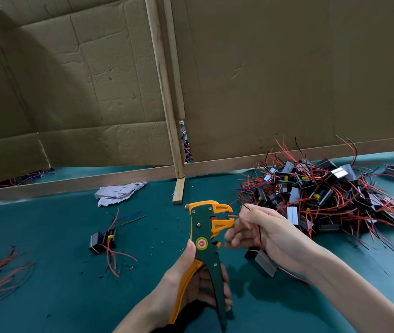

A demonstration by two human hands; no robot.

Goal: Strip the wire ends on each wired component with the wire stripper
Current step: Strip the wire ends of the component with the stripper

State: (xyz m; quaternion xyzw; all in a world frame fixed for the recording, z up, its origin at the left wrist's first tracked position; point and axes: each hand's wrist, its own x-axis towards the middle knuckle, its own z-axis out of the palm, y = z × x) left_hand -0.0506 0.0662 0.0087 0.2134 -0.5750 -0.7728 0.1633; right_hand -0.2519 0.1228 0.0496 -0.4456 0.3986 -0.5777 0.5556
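Wire stripper (pixel 204 236) held above the green table (pixel 59 284), near centre. Long axis close to upright: handles down, orange jaws at top, facing right and parted.

Left hand (pixel 191 284) wrapped round both handles, thumb lying up the body.

Red wire (pixel 233 215) end sits in the jaw gap. Right hand (pixel 263 234) pinches it just beside the jaws. Its component (pixel 262 261) hangs under that hand.

One wired component (pixel 102 239) lies to the left. A big tangled pile (pixel 323 195) sits to the right. Crumpled paper (pixel 119 192) lies near the cardboard wall (pixel 287 80).
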